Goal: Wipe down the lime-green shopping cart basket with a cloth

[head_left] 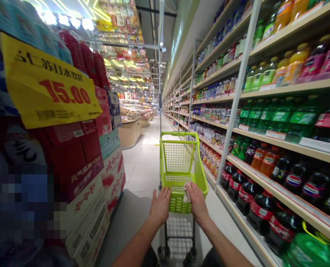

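Observation:
A lime-green shopping basket cart (179, 178) stands in the aisle in front of me, its far handle raised and its basket showing nothing inside. On the left end of its near rim rests my left hand (160, 205), fingers bent over the edge. My right hand (196, 200) is at the right part of the same rim, with a crumpled whitish cloth or tissue (186, 193) pressed between its fingers and the basket. Both forearms reach up from the bottom of the view. Dark wheels (164, 253) show under the cart.
Shelves of bottled drinks (281, 144) line the right side. Stacked drink cartons (84, 163) rise close on the left under a yellow price sign (53, 85). Farther down the tiled floor (146, 159) is a rounded display counter (130, 133).

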Action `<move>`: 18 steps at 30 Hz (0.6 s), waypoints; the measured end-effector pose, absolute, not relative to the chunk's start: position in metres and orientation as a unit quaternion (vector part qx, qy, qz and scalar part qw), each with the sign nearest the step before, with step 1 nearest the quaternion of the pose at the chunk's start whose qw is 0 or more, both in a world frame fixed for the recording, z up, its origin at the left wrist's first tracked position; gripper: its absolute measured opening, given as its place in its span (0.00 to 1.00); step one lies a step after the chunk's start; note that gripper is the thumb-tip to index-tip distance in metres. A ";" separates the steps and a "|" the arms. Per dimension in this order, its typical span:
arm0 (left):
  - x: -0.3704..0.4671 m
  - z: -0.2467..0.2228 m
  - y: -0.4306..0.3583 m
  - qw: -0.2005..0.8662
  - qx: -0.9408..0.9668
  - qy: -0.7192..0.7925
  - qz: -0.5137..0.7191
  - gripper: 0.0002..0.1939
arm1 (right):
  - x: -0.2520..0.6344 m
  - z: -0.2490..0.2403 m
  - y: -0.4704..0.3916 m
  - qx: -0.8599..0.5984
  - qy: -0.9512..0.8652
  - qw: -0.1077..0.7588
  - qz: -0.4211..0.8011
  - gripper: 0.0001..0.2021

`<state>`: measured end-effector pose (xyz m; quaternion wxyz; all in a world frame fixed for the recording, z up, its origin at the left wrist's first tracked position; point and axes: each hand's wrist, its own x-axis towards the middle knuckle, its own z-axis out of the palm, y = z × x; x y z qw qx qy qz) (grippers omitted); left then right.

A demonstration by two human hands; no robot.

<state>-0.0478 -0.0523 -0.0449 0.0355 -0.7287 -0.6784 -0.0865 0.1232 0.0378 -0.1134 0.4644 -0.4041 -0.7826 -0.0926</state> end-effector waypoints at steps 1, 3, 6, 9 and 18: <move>-0.049 -0.048 -0.053 0.031 -0.727 -0.680 -0.084 0.33 | 0.135 -0.113 0.042 -0.422 -0.770 0.468 -0.099 0.26; -0.048 -0.053 -0.053 0.021 -0.719 -0.689 -0.086 0.35 | 0.149 -0.111 0.045 -0.440 -0.760 0.467 -0.105 0.26; -0.046 -0.055 -0.052 0.008 -0.711 -0.697 -0.096 0.35 | 0.131 -0.110 0.034 -0.404 -0.788 0.454 -0.098 0.26; -0.051 -0.048 -0.052 0.005 -0.731 -0.676 -0.091 0.34 | 0.094 -0.110 0.018 -0.352 -0.817 0.448 -0.089 0.26; -0.080 -0.043 -0.051 0.015 -0.704 -0.708 -0.051 0.36 | 0.139 -0.107 0.041 -0.418 -0.765 0.478 -0.105 0.27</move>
